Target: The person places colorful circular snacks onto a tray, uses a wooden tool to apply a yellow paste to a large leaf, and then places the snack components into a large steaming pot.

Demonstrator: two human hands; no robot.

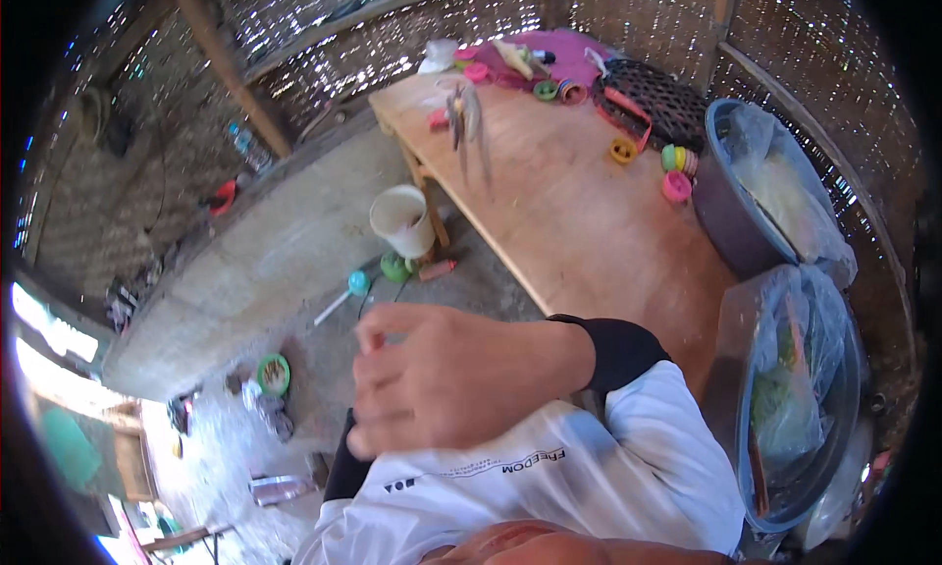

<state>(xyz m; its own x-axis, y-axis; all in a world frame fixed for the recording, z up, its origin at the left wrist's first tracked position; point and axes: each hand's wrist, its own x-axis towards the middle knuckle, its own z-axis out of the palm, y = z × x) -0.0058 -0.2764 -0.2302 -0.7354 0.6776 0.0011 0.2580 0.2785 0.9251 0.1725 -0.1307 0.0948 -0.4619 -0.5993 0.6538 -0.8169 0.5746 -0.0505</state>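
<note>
Across the front of my white shirt (481,467) lies my right hand (422,378), its fingers curled inward and slightly smeared by motion. Anything inside its curl is hidden. A black cuff (628,351) rings the right wrist below the white sleeve. Behind and below the curled fingers shows the other black sleeve (345,472), but my left hand itself is hidden. Neither arm touches the wooden table (589,231), whose near edge runs just beyond the right wrist.
On the table lie long-bladed tools (463,118), colourful rings (677,160) and a black woven basket (653,99). Large tubs (721,192) with plastic bags stand at right. A white bucket (402,221), a blue-headed stick (343,295) and a green bowl (275,374) are on the floor.
</note>
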